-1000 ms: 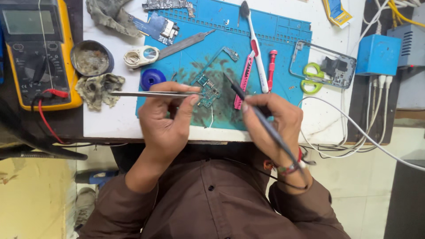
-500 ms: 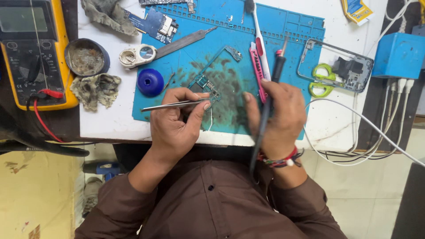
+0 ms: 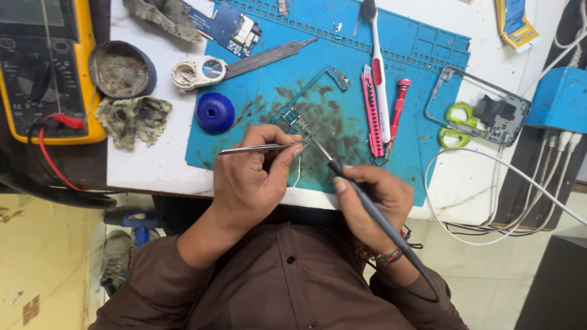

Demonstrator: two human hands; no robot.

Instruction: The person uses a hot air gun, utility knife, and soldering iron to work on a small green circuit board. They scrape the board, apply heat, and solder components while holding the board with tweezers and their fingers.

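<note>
Soldering in progress, judged from tool placement: left hand [image 3: 251, 183] with fingers [image 3: 282, 160] pinched on thin silver metal tweezers [image 3: 254, 148], shaft lying flat and extending away from the fingertips toward the blue round plastic cap [image 3: 214, 112]. Right hand [image 3: 374, 205] with fingers [image 3: 348, 183] wrapped in a pen grip around a slim dark soldering iron [image 3: 367, 208], tip angled up and ahead of the fingertips, meeting the small green circuit board [image 3: 298, 124]. Board located just beyond the left fingertips, flat on the blue silicone work mat [image 3: 428, 55], in a patch of dark residue

Done, as far as visible: board out of its housing, clear phone frame [image 3: 480, 110] set well apart beyond the right hand; tools laid out. Left, by estimate: the joint itself, cleaning, reassembly; none of these showing as finished

Nearby on the white tabletop [image 3: 165, 165]: white toothbrush with dark bristles [image 3: 378, 67], pink utility knife [image 3: 369, 110], red slim screwdriver [image 3: 397, 107], flat grey metal pry tool [image 3: 269, 54], yellow-cased multimeter [image 3: 46, 67], round dark tin of flux paste [image 3: 121, 68], grey crumpled sponge [image 3: 133, 119]

Hidden or unclear: contact point between iron tip and board too small to resolve; tweezer tips covered by the left fingers, so any held part not determinable; iron cable running down out of view behind the right wrist; multimeter cut off at the frame edge
</note>
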